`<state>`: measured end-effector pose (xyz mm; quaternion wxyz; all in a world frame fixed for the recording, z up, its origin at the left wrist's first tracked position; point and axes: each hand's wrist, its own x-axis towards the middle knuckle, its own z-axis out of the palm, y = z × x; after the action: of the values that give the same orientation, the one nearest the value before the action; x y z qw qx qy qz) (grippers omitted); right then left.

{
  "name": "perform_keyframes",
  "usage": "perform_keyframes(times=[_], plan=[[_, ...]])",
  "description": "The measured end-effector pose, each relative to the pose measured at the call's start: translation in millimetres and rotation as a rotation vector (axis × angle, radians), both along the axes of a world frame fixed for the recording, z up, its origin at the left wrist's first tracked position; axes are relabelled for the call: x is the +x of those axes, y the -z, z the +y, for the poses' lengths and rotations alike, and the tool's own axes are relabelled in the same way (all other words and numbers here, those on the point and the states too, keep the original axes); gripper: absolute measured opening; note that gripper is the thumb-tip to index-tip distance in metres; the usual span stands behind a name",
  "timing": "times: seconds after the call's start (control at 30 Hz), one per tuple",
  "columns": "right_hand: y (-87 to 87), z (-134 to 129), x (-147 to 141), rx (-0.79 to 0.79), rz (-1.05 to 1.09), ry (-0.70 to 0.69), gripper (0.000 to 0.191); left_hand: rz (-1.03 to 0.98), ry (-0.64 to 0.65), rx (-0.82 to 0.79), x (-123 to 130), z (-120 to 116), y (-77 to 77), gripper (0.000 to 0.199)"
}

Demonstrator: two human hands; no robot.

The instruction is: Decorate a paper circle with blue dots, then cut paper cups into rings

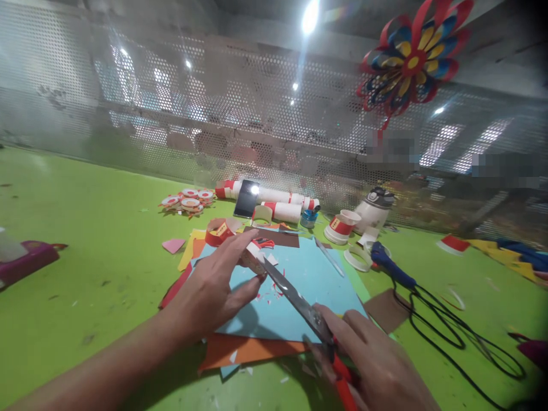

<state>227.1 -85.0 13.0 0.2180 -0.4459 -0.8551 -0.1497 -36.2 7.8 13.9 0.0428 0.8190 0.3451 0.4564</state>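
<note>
My left hand (pixel 209 279) is closed around a small piece of cardboard tube (pixel 253 258) with a whitish, reddish outside, pinched between thumb and fingers. In my right hand (pixel 372 359) is a pair of scissors (pixel 295 298) with red handles. Their blades look closed, and the tips reach the edge of the tube piece. Beneath both hands lies a stack of coloured paper, a light blue sheet (pixel 261 326) on top and an orange one (pixel 252 353) under it. Small red and white scraps are scattered on the blue sheet. A red ring (pixel 219 231) stands just beyond my left hand.
At the back, a phone (pixel 246 198) leans near red-and-white tubes (pixel 280 212). To the right are a red-and-white cup-shaped piece (pixel 341 227) and a blue glue gun (pixel 391 267) with a looping black cord. Layered discs (pixel 190 202) sit back left. A paper flower (pixel 413 63) hangs above.
</note>
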Motion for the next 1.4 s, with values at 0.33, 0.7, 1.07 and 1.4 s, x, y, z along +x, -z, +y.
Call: perform_keyframes(times=[0.33,0.7,1.07,1.4], plan=[[-2.3,-2.0,2.6,0.005,-0.007,-0.021,0.04,-0.002,-0.024,0.134,4.9,-3.5,-1.3,0.061],[-1.5,-1.2,6.5,0.02,-0.007,-0.031,0.041,-0.057,-0.001,0.084,6.4,-7.3,-1.7,0.064],[-2.7,-1.7,7.6,0.006,0.034,-0.036,0.042,-0.086,-0.002,0.099,6.2,-4.5,-1.2,0.065],[-4.6,-0.8,3.7,0.012,0.017,-0.04,0.04,-0.042,-0.023,0.155,6.4,-6.7,-4.4,0.064]])
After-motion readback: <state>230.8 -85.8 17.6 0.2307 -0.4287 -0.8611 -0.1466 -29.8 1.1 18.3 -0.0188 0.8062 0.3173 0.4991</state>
